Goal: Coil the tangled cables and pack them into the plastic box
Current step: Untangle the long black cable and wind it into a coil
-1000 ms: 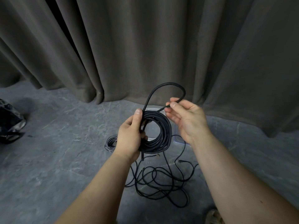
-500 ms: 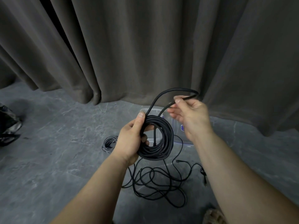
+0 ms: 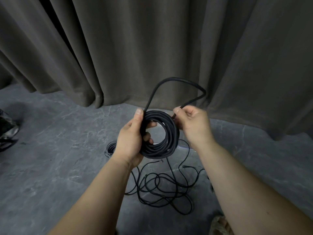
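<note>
My left hand [image 3: 131,138] grips the black cable coil [image 3: 160,134], held up in front of me. My right hand [image 3: 193,123] pinches the cable's loose end [image 3: 179,82], which loops above the coil. More tangled cables [image 3: 162,187] lie on the floor [image 3: 50,167] below. The plastic box [image 3: 183,145] is mostly hidden behind my hands.

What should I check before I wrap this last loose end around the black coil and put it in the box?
1. Left hand grips the black coil: ok.
2. Right hand pinches the loose end: ok.
3. Coil turns lie tidy: ok.
4. Plastic box reachable and open: cannot tell, mostly hidden behind the coil.
5. Tangled cables on the floor coiled: not ok.
6. Small grey coil packed: not ok, on the floor.
</note>
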